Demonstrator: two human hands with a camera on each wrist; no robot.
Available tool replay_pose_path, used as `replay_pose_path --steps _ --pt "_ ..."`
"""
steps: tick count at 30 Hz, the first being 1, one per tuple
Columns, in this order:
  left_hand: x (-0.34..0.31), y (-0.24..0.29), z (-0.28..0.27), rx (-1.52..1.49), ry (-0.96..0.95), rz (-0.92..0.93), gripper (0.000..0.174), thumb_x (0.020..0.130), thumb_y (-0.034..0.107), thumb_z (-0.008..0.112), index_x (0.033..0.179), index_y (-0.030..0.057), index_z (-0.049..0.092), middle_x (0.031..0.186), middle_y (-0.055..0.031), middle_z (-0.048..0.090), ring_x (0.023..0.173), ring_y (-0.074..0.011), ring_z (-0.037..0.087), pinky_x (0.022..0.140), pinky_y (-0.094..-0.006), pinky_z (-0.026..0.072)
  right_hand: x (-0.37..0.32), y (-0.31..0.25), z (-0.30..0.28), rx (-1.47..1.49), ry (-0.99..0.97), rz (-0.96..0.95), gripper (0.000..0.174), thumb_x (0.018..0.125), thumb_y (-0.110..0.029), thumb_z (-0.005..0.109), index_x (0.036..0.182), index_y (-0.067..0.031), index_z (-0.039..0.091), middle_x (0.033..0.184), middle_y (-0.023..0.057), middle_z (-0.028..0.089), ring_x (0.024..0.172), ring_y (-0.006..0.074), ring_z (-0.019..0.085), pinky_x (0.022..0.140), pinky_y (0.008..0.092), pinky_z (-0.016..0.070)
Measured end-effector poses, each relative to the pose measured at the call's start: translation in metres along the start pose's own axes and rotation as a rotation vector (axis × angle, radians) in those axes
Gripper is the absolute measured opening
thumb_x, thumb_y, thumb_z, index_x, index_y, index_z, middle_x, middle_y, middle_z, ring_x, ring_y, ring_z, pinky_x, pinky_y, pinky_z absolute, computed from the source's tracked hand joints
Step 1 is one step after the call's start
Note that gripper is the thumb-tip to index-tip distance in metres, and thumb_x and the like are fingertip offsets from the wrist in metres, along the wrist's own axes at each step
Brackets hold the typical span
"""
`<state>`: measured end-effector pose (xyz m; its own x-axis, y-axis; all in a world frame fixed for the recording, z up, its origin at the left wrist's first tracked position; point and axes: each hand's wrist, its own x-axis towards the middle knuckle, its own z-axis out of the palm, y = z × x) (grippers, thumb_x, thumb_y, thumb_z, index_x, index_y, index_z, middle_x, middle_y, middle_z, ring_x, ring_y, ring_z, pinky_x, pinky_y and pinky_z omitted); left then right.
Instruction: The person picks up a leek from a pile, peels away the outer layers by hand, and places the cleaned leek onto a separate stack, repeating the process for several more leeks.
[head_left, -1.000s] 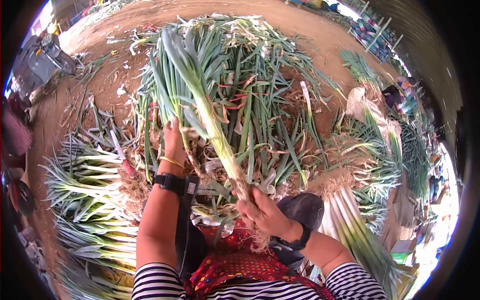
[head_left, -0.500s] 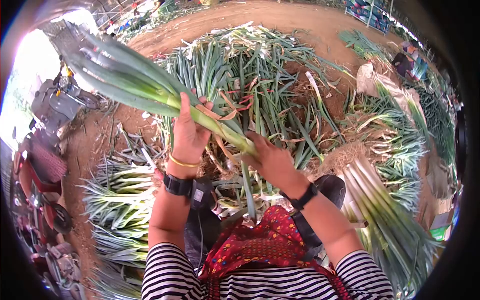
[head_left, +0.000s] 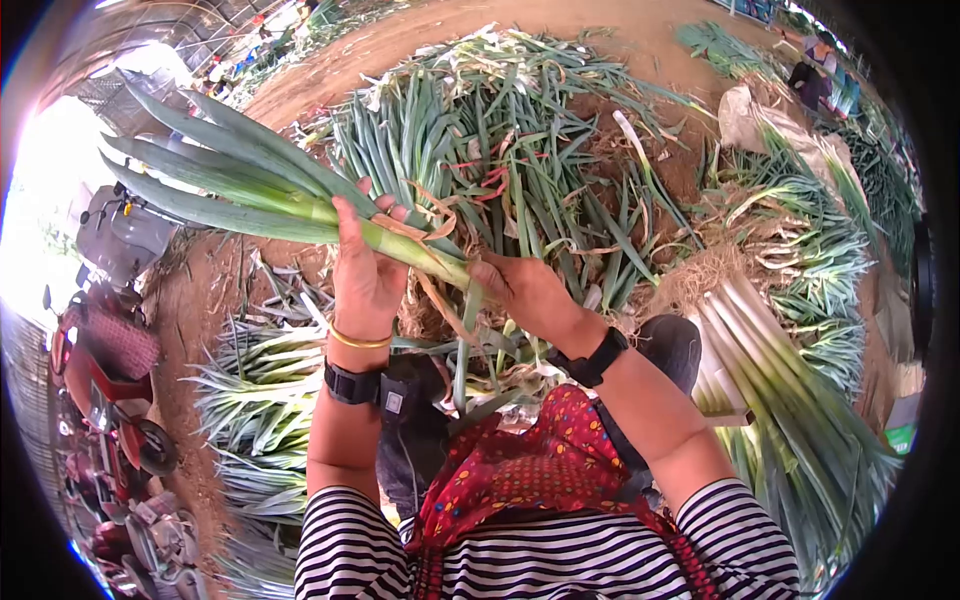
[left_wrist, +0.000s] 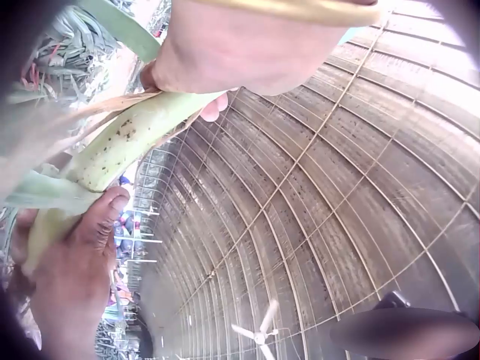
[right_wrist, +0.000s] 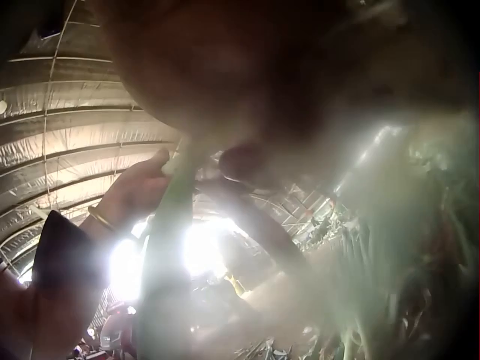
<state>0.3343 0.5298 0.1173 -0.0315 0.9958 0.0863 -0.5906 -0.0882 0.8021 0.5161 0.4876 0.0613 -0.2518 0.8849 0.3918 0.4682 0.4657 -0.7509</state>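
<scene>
A thick green onion (head_left: 428,258) slants across in front of me in the head view, its long leaves fanned out to the upper left. My left hand (head_left: 368,275) grips it where the leaves meet the pale stem. Lower on the stem, my right hand (head_left: 540,300) pinches it with thumb and fingers. A loose green leaf (head_left: 466,345) hangs down beside the right fingers, and dry brown strips cling to the stem. In the left wrist view, the right thumb (left_wrist: 109,210) presses at a leaf's base on the speckled stem (left_wrist: 127,135).
A heap of green onions (head_left: 500,150) with red ties lies ahead on the dirt. Untrimmed bunches (head_left: 265,400) lie at left. Pale-stemmed onions (head_left: 780,370) are lined up by my right knee, with rooty ones (head_left: 815,260) beyond. Parked motorbikes (head_left: 115,390) stand at far left.
The green onion has swung from near upright to slanting left. My left hand came off the heap and took hold of its stem. My right hand shifted from the root end up the stem.
</scene>
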Motion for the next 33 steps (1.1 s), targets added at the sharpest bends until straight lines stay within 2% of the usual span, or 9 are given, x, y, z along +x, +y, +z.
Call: replay_pose_path --steps 2,6,8,9,13,21,24,28,33 --pt "-0.003 -0.004 0.004 0.054 -0.007 -0.015 0.061 0.083 0.051 0.054 0.126 0.0101 0.041 0.100 -0.0038 0.049 0.094 -0.0160 0.050 0.081 -0.0332 0.0464 -0.002 0.008 0.003 0.178 0.071 0.015 0.036 0.091 -0.033 0.046 0.084 -0.0002 0.059 0.066 0.0223 0.054 0.062 0.0397 0.053 0.055 0.0429 0.0417" --pt "-0.001 -0.013 0.003 0.070 -0.049 -0.025 0.061 0.084 0.052 0.051 0.128 0.0108 0.039 0.102 -0.0042 0.049 0.095 -0.0163 0.050 0.082 -0.0335 0.0464 -0.004 0.021 0.004 0.250 0.025 0.160 0.039 0.091 -0.034 0.046 0.082 0.0014 0.059 0.064 0.0226 0.052 0.059 0.0395 0.050 0.055 0.0415 0.0406" --pt "0.000 -0.017 0.002 0.020 -0.123 -0.020 0.061 0.085 0.051 0.050 0.130 0.0116 0.037 0.102 -0.0045 0.050 0.095 -0.0166 0.050 0.082 -0.0340 0.0464 -0.004 0.027 0.002 0.301 -0.025 0.196 0.041 0.093 -0.035 0.046 0.094 0.0037 0.060 0.059 0.0155 0.047 0.055 0.0165 0.038 0.055 0.0323 0.0418" --pt "0.001 -0.019 0.001 0.025 -0.120 -0.025 0.061 0.085 0.051 0.050 0.130 0.0116 0.037 0.102 -0.0045 0.050 0.095 -0.0166 0.050 0.082 -0.0340 0.0464 -0.004 0.034 0.006 0.277 -0.031 0.194 0.040 0.091 -0.033 0.048 0.102 0.0038 0.057 0.068 0.0196 0.054 0.057 0.0231 0.050 0.060 0.0344 0.0452" --pt "0.008 -0.021 -0.001 0.061 -0.069 -0.014 0.061 0.086 0.052 0.047 0.131 0.0127 0.034 0.104 -0.0063 0.051 0.095 -0.0172 0.050 0.081 -0.0350 0.0469 -0.015 0.031 0.012 -0.077 0.026 -0.080 0.040 0.088 -0.032 0.052 0.110 0.0011 0.052 0.081 0.0226 0.059 0.075 0.0380 0.059 0.063 0.0420 0.0470" --pt "0.008 -0.041 -0.021 0.038 -0.071 -0.060 0.061 0.086 0.053 0.046 0.129 0.0110 0.036 0.106 -0.0070 0.051 0.094 -0.0184 0.049 0.083 -0.0354 0.0452 -0.018 0.048 0.019 0.168 -0.033 0.009 0.029 0.091 -0.023 0.047 0.102 0.0026 0.058 0.077 0.0230 0.059 0.073 0.0383 0.058 0.063 0.0381 0.0465" --pt "0.004 -0.044 -0.026 0.036 -0.091 -0.086 0.064 0.085 0.056 0.046 0.130 0.0123 0.035 0.110 -0.0059 0.048 0.097 -0.0189 0.048 0.085 -0.0374 0.0447 -0.021 0.055 0.024 0.286 -0.022 0.137 0.029 0.092 -0.023 0.047 0.097 0.0032 0.059 0.074 0.0202 0.059 0.065 0.0335 0.060 0.060 0.0355 0.0461" --pt "0.000 -0.045 -0.030 0.033 -0.228 -0.106 0.073 0.082 0.063 0.041 0.137 0.0163 0.026 0.128 -0.0091 0.041 0.120 -0.0268 0.037 0.093 -0.0460 0.0402 -0.020 0.054 0.024 0.562 -0.185 0.452 0.031 0.094 -0.024 0.043 0.096 0.0025 0.059 0.069 0.0107 0.062 0.057 0.0134 0.061 0.055 0.0280 0.0451" --pt "0.004 -0.049 -0.038 0.052 -0.303 -0.086 0.075 0.080 0.066 0.039 0.132 0.0130 0.030 0.136 -0.0158 0.035 0.128 -0.0324 0.029 0.098 -0.0491 0.0336 -0.016 0.057 0.036 0.613 -0.044 0.398 0.037 0.095 -0.025 0.039 0.088 0.0057 0.058 0.068 0.0107 0.063 0.060 0.0135 0.060 0.056 0.0273 0.0447"
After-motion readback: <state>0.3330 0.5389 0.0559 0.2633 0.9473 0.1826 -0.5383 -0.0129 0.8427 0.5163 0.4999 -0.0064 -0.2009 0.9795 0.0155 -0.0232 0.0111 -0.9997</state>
